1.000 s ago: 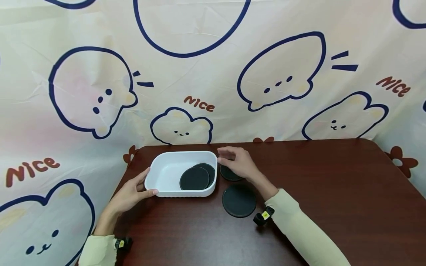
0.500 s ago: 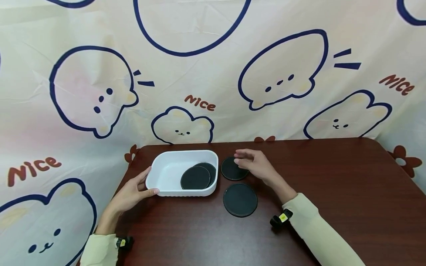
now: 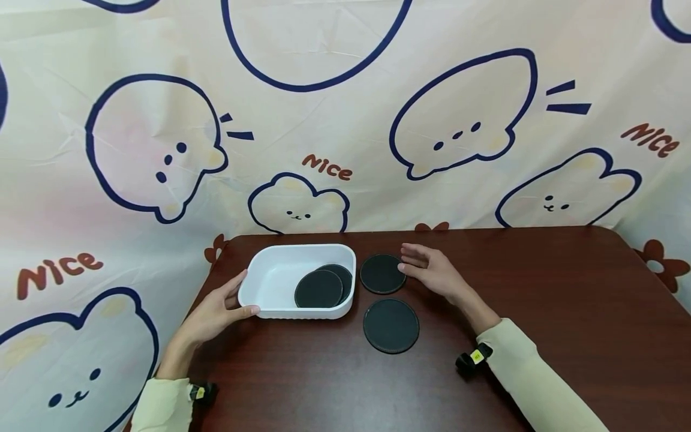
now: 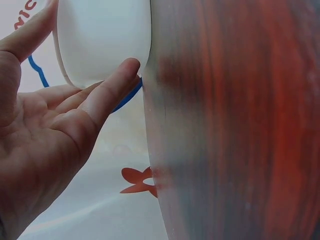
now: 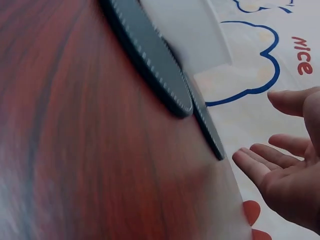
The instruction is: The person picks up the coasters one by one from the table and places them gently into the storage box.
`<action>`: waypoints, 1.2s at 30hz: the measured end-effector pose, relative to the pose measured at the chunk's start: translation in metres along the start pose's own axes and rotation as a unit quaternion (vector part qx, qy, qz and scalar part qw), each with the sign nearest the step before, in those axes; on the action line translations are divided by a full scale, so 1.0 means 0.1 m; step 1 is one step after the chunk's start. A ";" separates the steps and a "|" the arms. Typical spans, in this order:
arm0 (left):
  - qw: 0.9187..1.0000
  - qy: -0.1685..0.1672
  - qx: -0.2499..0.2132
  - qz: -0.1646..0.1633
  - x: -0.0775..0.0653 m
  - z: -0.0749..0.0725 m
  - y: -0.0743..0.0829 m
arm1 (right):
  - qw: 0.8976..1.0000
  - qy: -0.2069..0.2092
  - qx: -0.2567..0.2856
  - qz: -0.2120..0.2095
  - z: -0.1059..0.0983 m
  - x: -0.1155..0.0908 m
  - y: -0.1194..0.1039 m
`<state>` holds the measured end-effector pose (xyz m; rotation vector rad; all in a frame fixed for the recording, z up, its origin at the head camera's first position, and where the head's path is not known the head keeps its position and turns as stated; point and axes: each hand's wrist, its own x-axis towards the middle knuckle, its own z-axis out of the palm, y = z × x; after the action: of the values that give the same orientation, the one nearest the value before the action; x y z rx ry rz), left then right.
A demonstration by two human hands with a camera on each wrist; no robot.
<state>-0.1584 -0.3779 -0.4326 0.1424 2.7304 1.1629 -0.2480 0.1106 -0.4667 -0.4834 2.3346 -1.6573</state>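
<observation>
A white plastic bin (image 3: pixel 270 282) stands at the back left of the table, with two black round coasters (image 3: pixel 317 289) overlapping in its right half. My left hand (image 3: pixel 213 315) holds the bin's left end, thumb at the near corner and fingers at the end wall; the left wrist view shows the fingers against the bin (image 4: pixel 105 45). To the right of the bin lie two more coasters, a far one (image 3: pixel 380 274) and a near one (image 3: pixel 391 326). By the far coaster's right edge hovers my right hand (image 3: pixel 434 273), fingers loosely extended, holding nothing. Stitching rims the coaster (image 5: pixel 150 60) in the right wrist view.
The dark brown wooden table (image 3: pixel 540 312) extends far to the right. A printed cloth (image 3: pixel 367 198) with cartoon outlines hangs behind and beside it. Each sleeve has a small black wrist device, such as the right one (image 3: pixel 474 359).
My right hand has drawn away to the right from the bin's right edge, uncovering the far coaster. The left hand keeps its place on the bin; the coasters stay where they were.
</observation>
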 end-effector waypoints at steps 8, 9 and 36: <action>1.000 -0.004 -0.004 -0.007 -0.01 0.00 -0.01 | 0.989 -0.023 -0.141 -0.030 0.02 0.14 0.03; 1.000 -0.003 -0.003 -0.007 -0.02 0.00 -0.01 | 0.987 -0.026 -0.154 -0.031 0.03 0.16 0.02; 1.000 0.004 -0.010 -0.013 -0.01 0.00 0.01 | 0.958 -0.080 -0.274 -0.006 0.18 0.46 -0.02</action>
<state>-0.1574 -0.3773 -0.4322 0.1004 2.7179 1.1859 -0.2834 0.0757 -0.4714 -0.7006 2.6442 -0.9068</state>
